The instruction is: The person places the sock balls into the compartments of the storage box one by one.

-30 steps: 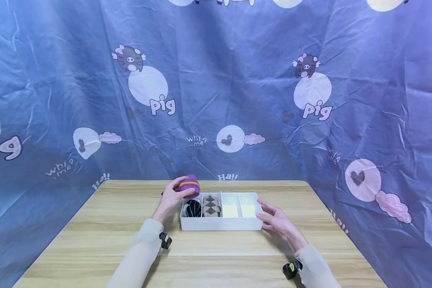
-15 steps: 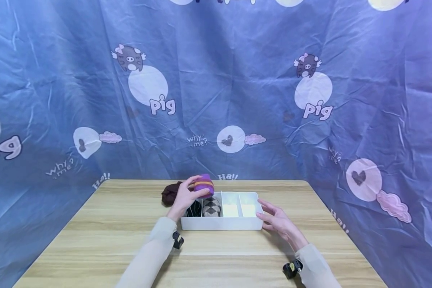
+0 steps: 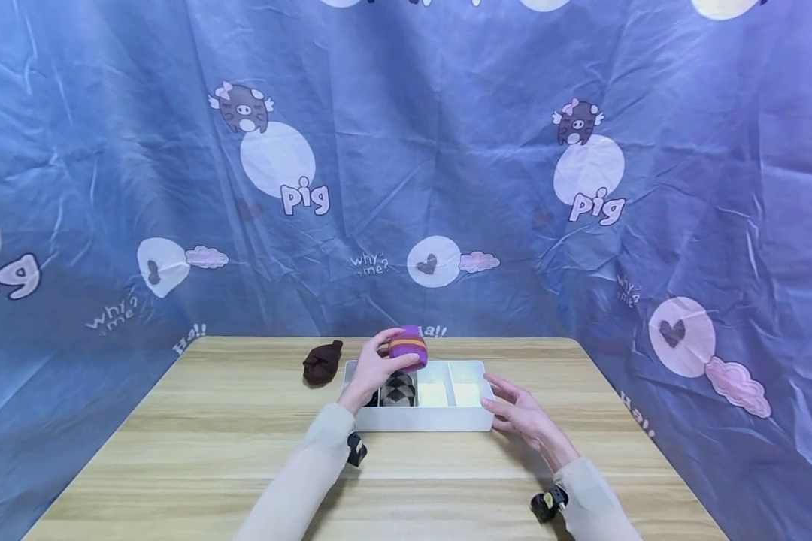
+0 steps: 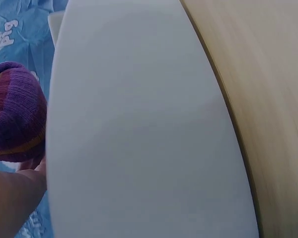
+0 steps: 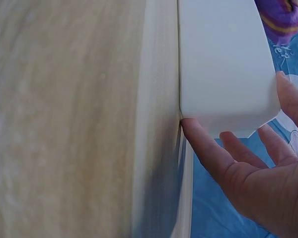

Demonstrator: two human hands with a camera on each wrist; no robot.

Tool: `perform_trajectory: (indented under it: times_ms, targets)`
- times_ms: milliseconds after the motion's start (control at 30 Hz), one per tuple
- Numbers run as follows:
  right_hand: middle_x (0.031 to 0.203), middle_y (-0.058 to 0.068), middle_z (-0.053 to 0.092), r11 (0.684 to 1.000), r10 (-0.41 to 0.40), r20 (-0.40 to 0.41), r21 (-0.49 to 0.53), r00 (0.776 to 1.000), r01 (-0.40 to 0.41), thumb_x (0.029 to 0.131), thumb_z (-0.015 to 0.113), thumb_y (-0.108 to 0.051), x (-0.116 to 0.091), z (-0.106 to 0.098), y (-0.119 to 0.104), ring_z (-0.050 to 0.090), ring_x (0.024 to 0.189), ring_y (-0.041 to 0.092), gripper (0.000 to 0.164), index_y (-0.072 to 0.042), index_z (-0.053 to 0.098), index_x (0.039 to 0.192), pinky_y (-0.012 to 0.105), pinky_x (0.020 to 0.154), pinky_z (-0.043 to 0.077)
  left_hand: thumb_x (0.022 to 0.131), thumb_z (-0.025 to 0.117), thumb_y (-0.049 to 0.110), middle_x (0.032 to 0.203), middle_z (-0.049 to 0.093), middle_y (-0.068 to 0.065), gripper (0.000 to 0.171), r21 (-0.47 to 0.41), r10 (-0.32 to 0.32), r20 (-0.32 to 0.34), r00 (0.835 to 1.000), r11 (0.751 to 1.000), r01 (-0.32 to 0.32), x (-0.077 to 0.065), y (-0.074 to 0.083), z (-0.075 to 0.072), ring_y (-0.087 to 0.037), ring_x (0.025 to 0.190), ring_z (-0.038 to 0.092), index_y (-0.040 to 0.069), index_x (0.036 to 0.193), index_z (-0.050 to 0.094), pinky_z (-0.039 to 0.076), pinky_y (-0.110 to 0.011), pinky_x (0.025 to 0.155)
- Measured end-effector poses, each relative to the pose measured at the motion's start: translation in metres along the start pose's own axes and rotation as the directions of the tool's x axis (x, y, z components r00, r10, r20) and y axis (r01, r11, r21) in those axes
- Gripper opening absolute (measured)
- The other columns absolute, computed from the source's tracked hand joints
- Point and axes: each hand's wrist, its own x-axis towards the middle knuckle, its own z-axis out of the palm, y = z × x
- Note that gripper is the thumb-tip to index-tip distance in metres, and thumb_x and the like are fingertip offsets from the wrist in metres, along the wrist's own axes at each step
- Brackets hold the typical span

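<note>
My left hand [image 3: 368,370] pinches a rolled-up purple sock [image 3: 409,350] with orange stripes, holding it above the white divided box [image 3: 419,419]. In the left wrist view the sock ball [image 4: 20,114] shows its knitted rolls beside the thumb. Inside the box, a grey-and-beige diamond-patterned sock [image 3: 398,393] fills the second compartment from the left. A black sock [image 3: 374,400] lies in the leftmost one, mostly hidden by my left hand. The two right compartments show bare white floors. My right hand [image 3: 522,415] rests its spread fingertips against the box's right end, also seen in the right wrist view.
A dark brown rolled sock [image 3: 322,364] lies on the wooden table [image 3: 243,421], left of the box. Behind the table's far edge hangs a blue printed curtain [image 3: 392,188], which continues along both sides.
My left hand has carried the purple sock rightward, from over the leftmost compartment to about the second and third. The brown sock has come into full view. My right hand has stayed put.
</note>
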Motion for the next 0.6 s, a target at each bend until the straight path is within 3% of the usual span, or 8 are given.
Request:
perform_trajectory:
  times_ms: [233, 400, 600]
  targets:
    - [0.156, 0.029, 0.025, 1.0, 0.002, -0.01, -0.026, 1.0, -0.002, 0.093, 0.067, -0.014, 0.0, 0.0, 0.001, 0.055, 0.118, 0.027, 0.069, -0.009, 0.032, 0.153, 0.048, 0.097, 0.051, 0.078, 0.084, 0.022, 0.127, 0.06, -0.017, 0.06, 0.004, -0.026, 0.054, 0.998, 1.0, 0.026, 0.003, 0.001, 0.025, -0.028, 0.111, 0.059, 0.019, 0.133, 0.059, 0.055, -0.036, 0.087]
    - [0.155, 0.03, 0.026, 1.0, -0.003, 0.005, -0.02, 1.0, 0.003, 0.093, 0.067, -0.015, -0.001, -0.001, 0.001, 0.059, 0.112, 0.022, 0.07, -0.009, 0.031, 0.153, 0.043, 0.094, 0.054, 0.075, 0.086, 0.023, 0.125, 0.061, -0.016, 0.062, 0.035, -0.008, 0.087, 0.996, 0.999, 0.005, 0.003, -0.001, 0.039, -0.027, 0.109, 0.06, 0.02, 0.132, 0.061, 0.056, -0.037, 0.087]
    - [0.155, 0.029, 0.026, 1.0, -0.004, 0.004, -0.023, 1.0, 0.004, 0.093, 0.068, -0.017, -0.001, 0.0, 0.001, 0.06, 0.11, 0.021, 0.07, -0.009, 0.032, 0.153, 0.042, 0.093, 0.054, 0.073, 0.087, 0.027, 0.122, 0.064, -0.014, 0.063, 0.1, 0.027, 0.081, 0.996, 0.994, -0.035, 0.0, -0.002, 0.049, -0.025, 0.106, 0.063, 0.022, 0.13, 0.062, 0.057, -0.035, 0.084]
